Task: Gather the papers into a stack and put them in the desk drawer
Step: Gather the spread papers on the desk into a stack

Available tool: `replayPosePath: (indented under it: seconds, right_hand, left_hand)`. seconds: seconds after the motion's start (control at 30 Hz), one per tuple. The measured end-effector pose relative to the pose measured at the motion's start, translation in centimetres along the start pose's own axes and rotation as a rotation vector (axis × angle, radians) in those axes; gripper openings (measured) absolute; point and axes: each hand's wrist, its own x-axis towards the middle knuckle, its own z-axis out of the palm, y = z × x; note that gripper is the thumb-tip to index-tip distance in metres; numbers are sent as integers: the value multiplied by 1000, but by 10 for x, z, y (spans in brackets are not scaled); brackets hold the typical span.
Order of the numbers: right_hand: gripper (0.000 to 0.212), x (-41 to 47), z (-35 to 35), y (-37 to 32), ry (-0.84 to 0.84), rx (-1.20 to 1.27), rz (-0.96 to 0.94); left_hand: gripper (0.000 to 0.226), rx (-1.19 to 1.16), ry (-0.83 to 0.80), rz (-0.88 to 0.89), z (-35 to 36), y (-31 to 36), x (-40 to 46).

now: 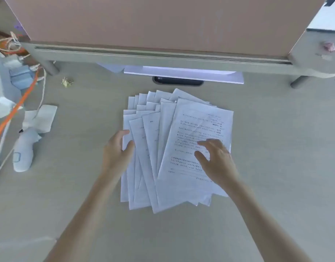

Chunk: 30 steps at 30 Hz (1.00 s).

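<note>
papers (174, 148) lie fanned at the centre of the desk (276, 148), left hand (116, 150) pinching the fan's left edge, right hand (217, 159) spread flat on top (best to sweep both inward, squaring edges before lifting).

No text could be read anywhere. The top sheet of the fanned papers (198, 140) carried dense printed lines — several paragraphs and a short block near its upper right corner — but every character was too small and blurred to make out. The sheets beneath it showed only faint specks of print along their exposed edges. The white handheld device (24, 150) at the desk's left bore a small outlined square, not a legible mark.
</note>
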Motion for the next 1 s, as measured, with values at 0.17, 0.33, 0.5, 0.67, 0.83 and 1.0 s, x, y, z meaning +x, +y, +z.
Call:
replayPosePath:
  seconds: [0.17, 0.33, 0.5, 0.67, 0.83, 1.0]
  right_hand:
    - [43, 15, 43, 31, 200, -146, -26]
    - [35, 15, 54, 53, 483, 132, -105]
    - [52, 10, 58, 70, 457, 45, -2]
    - [56, 6, 66, 69, 365, -104, -24]
    - [58, 31, 60, 60, 324, -154, -40]
    - [59, 51, 66, 51, 364, -194, -15]
  left_hand:
    - [48, 53, 131, 135, 37, -41, 11]
    - [55, 194, 210, 329, 50, -71, 19]
    - [63, 241, 132, 253, 41, -58, 13]
    - [28, 331, 72, 248, 45, -60, -7]
    - [38, 405, 83, 235, 33, -50, 12]
    - [51, 412, 93, 308, 30, -44, 52]
